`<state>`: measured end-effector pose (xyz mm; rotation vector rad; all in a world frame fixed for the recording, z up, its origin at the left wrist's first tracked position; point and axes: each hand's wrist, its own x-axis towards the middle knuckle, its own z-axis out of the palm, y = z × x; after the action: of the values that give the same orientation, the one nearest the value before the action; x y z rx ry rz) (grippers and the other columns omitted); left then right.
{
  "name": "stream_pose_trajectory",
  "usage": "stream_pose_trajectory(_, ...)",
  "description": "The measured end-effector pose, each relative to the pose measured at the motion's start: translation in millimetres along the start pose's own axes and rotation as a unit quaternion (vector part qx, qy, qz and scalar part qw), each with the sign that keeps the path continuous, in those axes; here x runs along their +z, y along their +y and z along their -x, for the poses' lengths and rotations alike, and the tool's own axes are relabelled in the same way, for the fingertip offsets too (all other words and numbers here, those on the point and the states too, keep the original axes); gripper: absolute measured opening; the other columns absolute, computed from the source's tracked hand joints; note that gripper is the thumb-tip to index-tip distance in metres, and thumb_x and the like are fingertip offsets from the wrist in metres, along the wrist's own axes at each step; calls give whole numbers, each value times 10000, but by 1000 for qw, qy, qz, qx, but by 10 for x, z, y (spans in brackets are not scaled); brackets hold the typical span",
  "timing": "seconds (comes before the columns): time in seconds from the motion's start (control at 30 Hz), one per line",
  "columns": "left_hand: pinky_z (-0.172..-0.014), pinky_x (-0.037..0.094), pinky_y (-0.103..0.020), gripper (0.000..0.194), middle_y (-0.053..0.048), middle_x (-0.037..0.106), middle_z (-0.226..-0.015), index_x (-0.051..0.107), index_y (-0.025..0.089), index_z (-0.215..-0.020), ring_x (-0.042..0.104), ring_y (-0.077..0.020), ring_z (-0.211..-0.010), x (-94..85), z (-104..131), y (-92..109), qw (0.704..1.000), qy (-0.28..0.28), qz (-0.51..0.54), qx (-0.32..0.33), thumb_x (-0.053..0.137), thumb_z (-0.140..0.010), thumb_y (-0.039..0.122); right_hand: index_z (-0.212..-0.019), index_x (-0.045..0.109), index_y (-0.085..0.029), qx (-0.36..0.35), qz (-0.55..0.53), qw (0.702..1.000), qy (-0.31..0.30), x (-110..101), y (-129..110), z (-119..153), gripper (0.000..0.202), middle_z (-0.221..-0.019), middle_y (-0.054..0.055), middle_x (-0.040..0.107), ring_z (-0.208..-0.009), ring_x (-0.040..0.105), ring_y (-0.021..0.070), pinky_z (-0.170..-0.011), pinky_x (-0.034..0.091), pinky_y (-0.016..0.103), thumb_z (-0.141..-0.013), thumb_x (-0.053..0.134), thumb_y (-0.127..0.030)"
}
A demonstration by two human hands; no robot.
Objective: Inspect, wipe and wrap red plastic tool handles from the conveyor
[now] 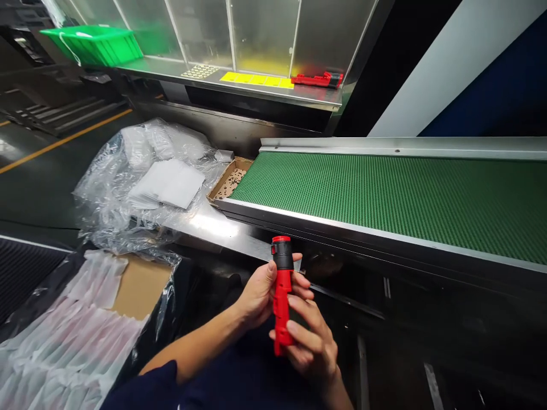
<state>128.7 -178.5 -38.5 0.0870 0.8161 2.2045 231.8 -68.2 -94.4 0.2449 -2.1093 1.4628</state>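
A red-and-black flashlight-shaped tool (282,310) is held upright between my two hands, its black collar and red rim at the top. My left hand (260,293) wraps it from the left, thumb against the body just below the black collar. From the right, my right hand (314,336) grips the lower red body with its fingers curled around it. Parts of the tool's sides are hidden behind the fingers. Just beyond my hands lies the near metal edge (252,242) of the bench, beside the conveyor with a green ribbed belt (363,193).
White sleeves (166,183) lie on crumpled clear plastic (102,176). A shallow cardboard tray (224,182) sits at the belt's end. Lower left, a lined box holds wrapped items (94,336). The shelf bears a green bin (98,45), yellow labels (256,80) and a similar red-and-black tool (318,80).
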Motion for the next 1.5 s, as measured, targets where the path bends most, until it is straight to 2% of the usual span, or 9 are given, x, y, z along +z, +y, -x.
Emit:
stream_pose_trajectory(0.1, -671, 581, -286, 701, -56, 676, -777, 607, 122, -1230, 700, -208, -682, 21, -7, -12, 1000, -6, 10, 5, 719, -777, 645, -1281, 588, -334, -156, 107, 981, -43, -48, -35, -87, 501, -1203, 78, 708, -1093, 686, 293, -890, 602, 485, -835, 699, -135)
stream_pose_trajectory(0.2, -588, 567, -253, 589, -13, 623, -682, 644, 109, -1098, 668, -174, -567, -5, -14, 7, 1000, 18, -3, 16, 695, -815, 623, -1313, 577, -210, -200, 131, 968, -73, -239, -111, -227, 459, -1095, 120, 734, -1055, 692, 262, -867, 601, 444, -872, 669, -120)
stream_pose_trajectory(0.3, -588, 583, -256, 441, -42, 653, -734, 641, 102, -958, 685, -183, -586, -22, 2, 41, 999, 2, -21, -33, 696, -861, 528, -1254, 618, -234, -127, 97, 987, -24, -483, -125, -361, 368, -1015, 84, 732, -967, 690, 231, -825, 587, 412, -899, 642, -138)
stream_pose_trajectory(0.4, -603, 604, -276, 417, -86, 695, -927, 619, 138, -1137, 718, -214, -681, -6, 39, 66, 994, -37, -39, -91, 741, -852, 418, -1264, 615, -258, 12, 78, 996, 31, -671, -81, -527, 360, -1197, 114, 666, -1109, 633, 272, -884, 563, 431, -915, 651, -337)
stream_pose_trajectory(0.5, -540, 584, -235, 572, -127, 693, -1031, 552, 174, -1329, 721, -217, -707, 9, 78, 66, 988, -59, -86, -117, 751, -846, 406, -1284, 601, -263, 118, 48, 991, -30, -784, -45, -730, 466, -1364, 121, 574, -1235, 566, 291, -925, 556, 413, -871, 684, -462)
stream_pose_trajectory(0.63, -501, 555, -210, 683, -148, 691, -1059, 464, 211, -1442, 704, -188, -647, -14, 126, 67, 979, -60, -156, -116, 731, -857, 443, -1104, 692, -258, 197, 11, 969, -147, -890, -84, -954, 378, -1381, 105, 566, -1245, 562, 281, -983, 521, 414, -802, 753, -477)
stream_pose_trajectory(0.83, -502, 542, -195, 674, -145, 671, -1077, 453, 228, -1454, 695, -171, -646, -31, 169, 119, 961, -85, -215, -151, 710, -870, 443, -905, 752, -225, 254, -7, 921, -296, -974, -223, -1181, 267, -1331, 92, 604, -1234, 561, 283, -1089, 409, 436, -787, 754, -464)
stream_pose_trajectory(0.93, -513, 540, -180, 630, -128, 662, -1074, 475, 237, -1438, 690, -158, -663, -12, 176, 141, 952, -96, -241, -161, 692, -881, 439, -845, 760, -212, 287, -1, 897, -336, -969, -241, -1235, 247, -1310, 95, 618, -1231, 562, 291, -1088, 396, 443, -794, 738, -452)
stream_pose_trajectory(1.5, -525, 544, -218, 601, -153, 667, -1118, 457, 236, -1449, 709, -193, -686, -67, 166, 226, 939, -118, -248, -209, 651, -915, 431, -687, 736, -164, 404, -69, 857, -312, -908, -167, -1242, 335, -1237, 113, 676, -1080, 640, 293, -969, 468, 412, -740, 734, -495)
